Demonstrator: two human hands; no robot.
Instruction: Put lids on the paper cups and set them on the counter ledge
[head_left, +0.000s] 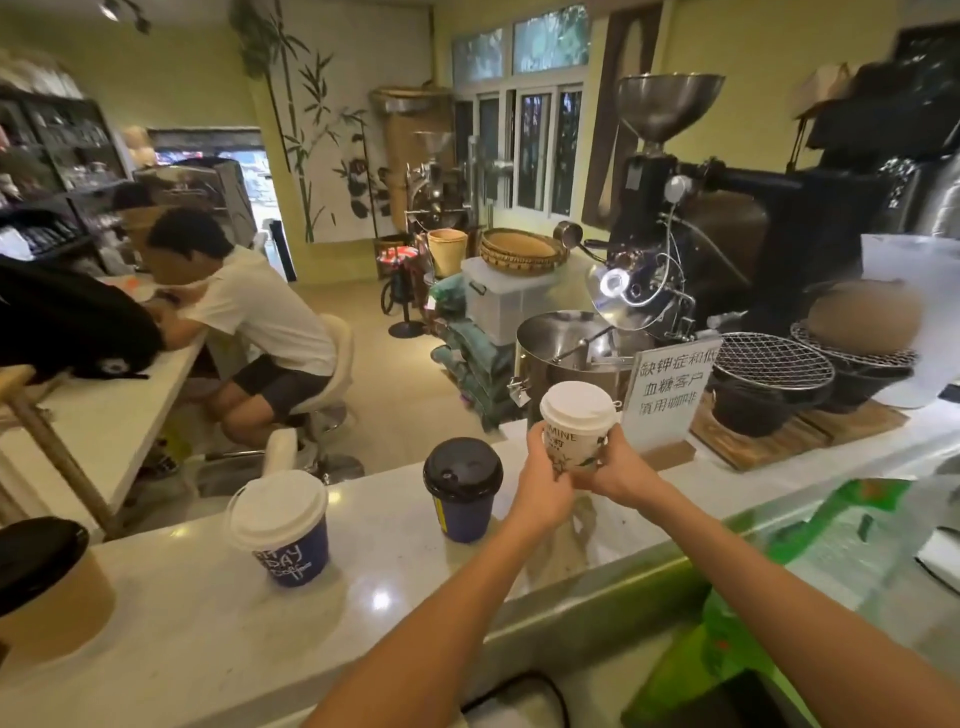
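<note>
A white paper cup (575, 439) with a white lid on it is held just above the pale counter ledge (374, 535). My left hand (543, 480) wraps its left side and my right hand (621, 467) grips its right side. To the left on the ledge stands a dark blue cup with a black lid (462, 488). Further left is a blue cup with a white lid (283, 525). At the far left edge sits a brown kraft cup with a black lid (47, 587).
A white sign with Chinese text (667, 392) stands right behind the held cup. Wire baskets on wooden boards (774, 395) fill the ledge to the right. A coffee roaster (649, 260) stands beyond. A person in a white shirt (249, 312) sits at a table on the left.
</note>
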